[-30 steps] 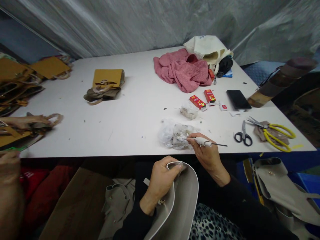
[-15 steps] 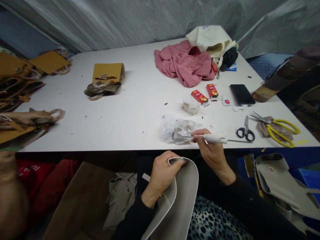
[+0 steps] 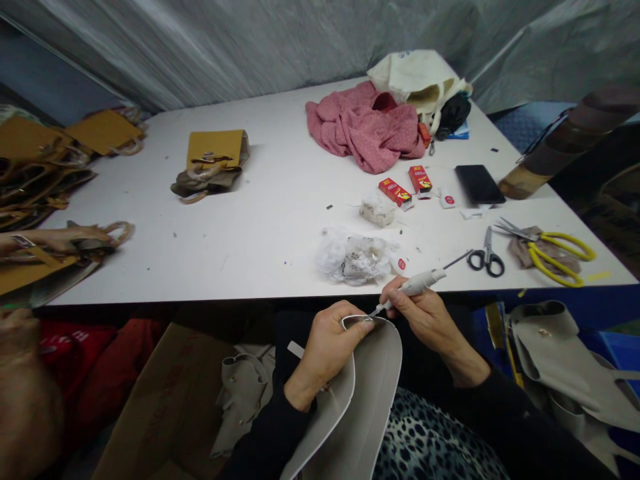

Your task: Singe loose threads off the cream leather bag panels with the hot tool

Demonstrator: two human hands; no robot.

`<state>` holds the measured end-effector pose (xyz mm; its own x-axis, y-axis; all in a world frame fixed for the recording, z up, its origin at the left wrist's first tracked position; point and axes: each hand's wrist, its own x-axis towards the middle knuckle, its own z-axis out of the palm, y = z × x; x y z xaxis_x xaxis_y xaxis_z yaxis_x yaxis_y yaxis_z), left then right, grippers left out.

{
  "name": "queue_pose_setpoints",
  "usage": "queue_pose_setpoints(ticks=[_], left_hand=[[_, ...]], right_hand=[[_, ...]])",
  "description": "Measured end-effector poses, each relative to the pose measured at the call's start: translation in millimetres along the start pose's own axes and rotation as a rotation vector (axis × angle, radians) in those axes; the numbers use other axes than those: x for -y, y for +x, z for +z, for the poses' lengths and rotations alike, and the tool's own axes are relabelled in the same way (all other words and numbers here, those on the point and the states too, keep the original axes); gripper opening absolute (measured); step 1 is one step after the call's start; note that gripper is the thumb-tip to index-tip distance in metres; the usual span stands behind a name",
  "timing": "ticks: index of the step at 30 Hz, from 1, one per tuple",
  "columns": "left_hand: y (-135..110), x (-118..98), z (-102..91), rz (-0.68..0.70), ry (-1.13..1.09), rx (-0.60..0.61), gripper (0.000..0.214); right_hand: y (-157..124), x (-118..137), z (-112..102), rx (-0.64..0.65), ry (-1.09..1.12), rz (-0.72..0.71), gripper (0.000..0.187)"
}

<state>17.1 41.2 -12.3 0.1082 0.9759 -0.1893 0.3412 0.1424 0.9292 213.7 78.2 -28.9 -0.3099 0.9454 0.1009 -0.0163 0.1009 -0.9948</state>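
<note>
My left hand (image 3: pixel 334 343) pinches the upper edge of a grey-beige leather bag piece (image 3: pixel 373 387) between thumb and fingers. The piece curves open below the table edge, over my lap. In my right hand (image 3: pixel 425 313) is a white-handled tool (image 3: pixel 423 282) with a thin metal rod out of its back end. Its narrow metal front tip meets the leather edge close to my left thumb; exact contact is too small to make out. Beyond my hands, a dirty whitish block (image 3: pixel 363 257) lies in crumpled clear plastic.
Small black-handled scissors (image 3: pixel 487 257) and yellow-handled shears (image 3: pixel 557 257) lie at right, near a black phone (image 3: pixel 480 185) and red boxes (image 3: pixel 396 193). A mustard handbag (image 3: pixel 217 150) stands further left. Another person's hand (image 3: pixel 83 237) holds a bag at far left.
My right hand has brought the tool from the whitish block down to the leather edge, tilting its back end up. A round red label beside the block now shows. My left hand keeps its grip.
</note>
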Motion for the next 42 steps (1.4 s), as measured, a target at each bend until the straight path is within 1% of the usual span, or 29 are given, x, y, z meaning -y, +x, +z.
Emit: queue_pose_setpoints(ticks=[4,7,10,12,14,19,21,23,24,26,29,31,33,37,40,42], left_hand=[[0,2,0.9,0.012,-0.005,0.047,0.011],[1,1,1.5,0.015,-0.025,0.089,0.013],[2,3,1.7,-0.003,-0.071,0.122,0.012],[3,5,1.4,-0.033,-0.112,0.136,0.011],[3,8,0.8,-0.074,-0.173,0.158,0.012],[3,16,-1.8,-0.206,-0.43,0.275,0.015],[4,18,-2.8,-0.252,-0.505,0.332,0.017],[5,19,-3.8,-0.274,-0.532,0.352,0.017],[6,18,-4.4,-0.271,-0.527,0.339,0.017],[5,15,-6.0,-0.243,-0.487,0.266,0.018],[2,8,-9.3,-0.19,-0.355,0.1,0.02],[-1,3,-11.9,-0.164,-0.251,0.006,0.02],[-3,2,-14.3,-0.145,-0.182,-0.052,0.019],[-4,4,-19.0,-0.158,-0.14,-0.099,0.017],[-5,7,-21.4,-0.187,-0.124,-0.123,0.017],[-6,8,-22.1,-0.208,-0.132,-0.113,0.018]], right_hand=[[2,2,-5,0.063,-0.077,-0.016,0.038],[7,9,-7,0.134,-0.151,-0.025,0.042],[12,16,-9,0.213,-0.177,-0.009,0.044],[13,18,-11,0.26,-0.144,0.018,0.043],[12,14,-13,0.295,-0.071,0.038,0.042],[2,-12,-14,0.347,0.127,0.007,0.04],[1,-23,-11,0.289,0.23,-0.026,0.041],[3,-29,-7,0.147,0.31,-0.052,0.042],[5,-30,-5,0.056,0.313,-0.061,0.042],[10,-27,-1,-0.13,0.227,-0.07,0.039],[20,-17,3,-0.371,-0.01,-0.089,0.033],[25,-12,4,-0.458,-0.15,-0.122,0.029],[29,-11,5,-0.449,-0.253,-0.152,0.027],[35,-16,5,-0.337,-0.405,-0.177,0.026],[41,-18,3,-0.291,-0.472,-0.209,0.027],[45,-15,3,-0.245,-0.54,-0.246,0.027]])
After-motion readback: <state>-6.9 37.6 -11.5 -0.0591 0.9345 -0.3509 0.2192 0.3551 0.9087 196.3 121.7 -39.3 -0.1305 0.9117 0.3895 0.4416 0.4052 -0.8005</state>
